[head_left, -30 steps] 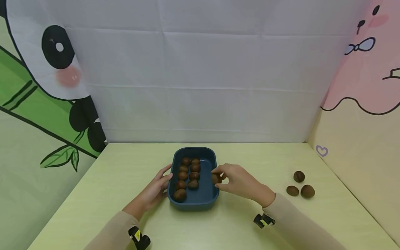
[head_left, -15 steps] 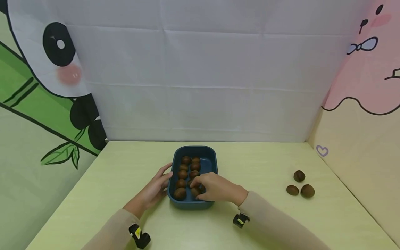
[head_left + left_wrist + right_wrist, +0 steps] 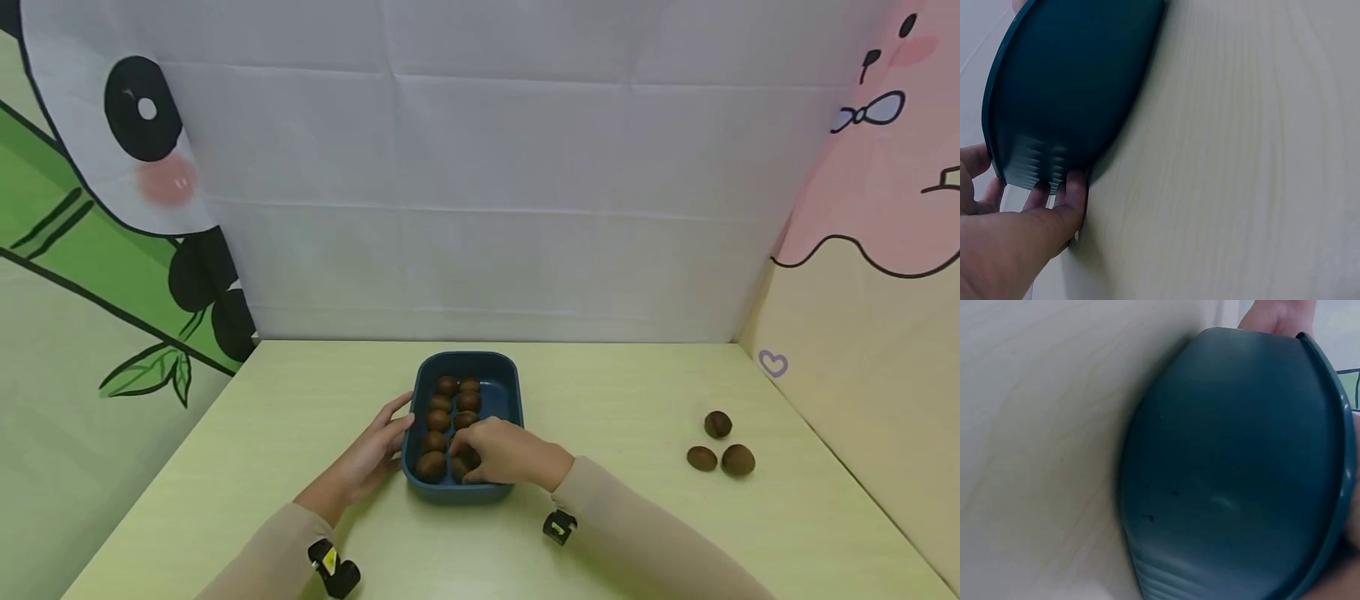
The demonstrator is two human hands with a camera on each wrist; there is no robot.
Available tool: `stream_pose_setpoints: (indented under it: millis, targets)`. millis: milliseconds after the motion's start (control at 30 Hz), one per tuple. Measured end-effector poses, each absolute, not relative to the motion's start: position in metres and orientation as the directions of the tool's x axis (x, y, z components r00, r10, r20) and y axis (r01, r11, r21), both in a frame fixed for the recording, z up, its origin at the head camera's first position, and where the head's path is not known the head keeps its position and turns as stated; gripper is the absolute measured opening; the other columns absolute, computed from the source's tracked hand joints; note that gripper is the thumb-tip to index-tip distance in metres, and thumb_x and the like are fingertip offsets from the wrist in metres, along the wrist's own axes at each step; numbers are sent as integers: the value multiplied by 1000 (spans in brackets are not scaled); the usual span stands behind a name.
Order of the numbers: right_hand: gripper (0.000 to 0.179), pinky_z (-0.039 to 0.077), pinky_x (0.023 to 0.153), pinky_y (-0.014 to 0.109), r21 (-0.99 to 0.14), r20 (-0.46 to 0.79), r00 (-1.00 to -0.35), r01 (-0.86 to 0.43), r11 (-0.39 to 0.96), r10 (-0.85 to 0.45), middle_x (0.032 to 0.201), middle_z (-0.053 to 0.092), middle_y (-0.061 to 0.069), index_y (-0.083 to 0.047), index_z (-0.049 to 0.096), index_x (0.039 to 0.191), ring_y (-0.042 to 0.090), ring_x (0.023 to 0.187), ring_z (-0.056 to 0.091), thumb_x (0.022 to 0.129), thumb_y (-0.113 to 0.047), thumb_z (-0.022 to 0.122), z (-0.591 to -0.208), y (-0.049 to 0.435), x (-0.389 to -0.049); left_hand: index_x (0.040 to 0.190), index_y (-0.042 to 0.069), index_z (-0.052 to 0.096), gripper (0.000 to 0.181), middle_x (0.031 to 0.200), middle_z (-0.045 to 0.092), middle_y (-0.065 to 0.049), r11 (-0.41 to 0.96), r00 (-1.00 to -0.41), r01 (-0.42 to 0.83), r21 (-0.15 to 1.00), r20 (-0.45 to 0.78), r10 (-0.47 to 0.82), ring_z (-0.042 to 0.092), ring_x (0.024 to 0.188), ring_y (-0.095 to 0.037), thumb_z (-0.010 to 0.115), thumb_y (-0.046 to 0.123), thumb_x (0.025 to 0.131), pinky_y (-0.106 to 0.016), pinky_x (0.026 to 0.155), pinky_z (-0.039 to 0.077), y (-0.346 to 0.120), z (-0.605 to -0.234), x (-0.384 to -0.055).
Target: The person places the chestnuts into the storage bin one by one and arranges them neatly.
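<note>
A blue rectangular plastic bin [image 3: 459, 495] stands on the table, holding two columns of brown chestnuts [image 3: 438, 420]. My left hand [image 3: 365, 460] rests against the bin's left side; in the left wrist view its fingers [image 3: 1074, 190] touch the ribbed outer wall. Inside the near part of the bin, my right hand [image 3: 510, 451] pinches a chestnut [image 3: 459, 469] low beside the nearest one of the left column. Its fingers partly cover that chestnut and the one behind it. The bin's outer wall [image 3: 1235, 456] fills most of the right wrist view.
On the right of the pale wood table [image 3: 607, 542] lie three more chestnuts: one at the back [image 3: 717, 424], a flatter one [image 3: 702, 458] and a larger one [image 3: 738, 460]. A white cloth [image 3: 495, 208] hangs behind, with printed walls at both sides.
My right hand has carried the chestnut from the bin's right rim leftward and down into the near part of the bin. The left hand has stayed at the left side.
</note>
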State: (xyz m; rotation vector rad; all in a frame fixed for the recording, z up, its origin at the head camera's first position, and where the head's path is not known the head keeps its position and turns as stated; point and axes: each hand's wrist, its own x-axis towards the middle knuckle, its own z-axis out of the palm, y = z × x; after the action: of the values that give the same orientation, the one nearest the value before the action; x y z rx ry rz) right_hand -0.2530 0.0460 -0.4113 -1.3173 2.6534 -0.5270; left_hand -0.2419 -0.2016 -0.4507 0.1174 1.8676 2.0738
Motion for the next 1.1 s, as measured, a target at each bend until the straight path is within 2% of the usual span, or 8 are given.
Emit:
stream_pose_setpoints:
  millis: [400, 800, 1100]
  targets:
    - [27, 48, 76, 18, -353, 67, -622, -746, 565, -780, 102, 71, -6, -14, 74, 109, 3, 88, 61, 84, -18, 84, -415, 45, -254, 161, 25, 10, 65, 155, 36, -22, -64, -936, -191, 980, -162, 311, 41, 139, -35, 45, 36, 108, -55, 112, 29, -202, -450, -240]
    - [26, 48, 76, 16, -364, 98, -600, -764, 532, -794, 104, 71, -4, -12, 73, 111, 4, 89, 63, 86, -17, 82, -410, 51, -252, 161, 26, 10, 65, 154, 37, -22, -62, -937, -183, 981, -155, 314, 42, 138, -35, 45, 37, 108, -55, 112, 30, -201, -450, -239]
    - [26, 50, 75, 22, -405, 130, -620, -746, 529, -774, 108, 69, 2, -10, 71, 115, 17, 92, 66, 90, -14, 77, -390, 73, -249, 161, 25, 9, 65, 155, 36, -23, -54, -933, -179, 982, -152, 325, 42, 138, -35, 44, 37, 108, -55, 111, 30, -203, -450, -239]
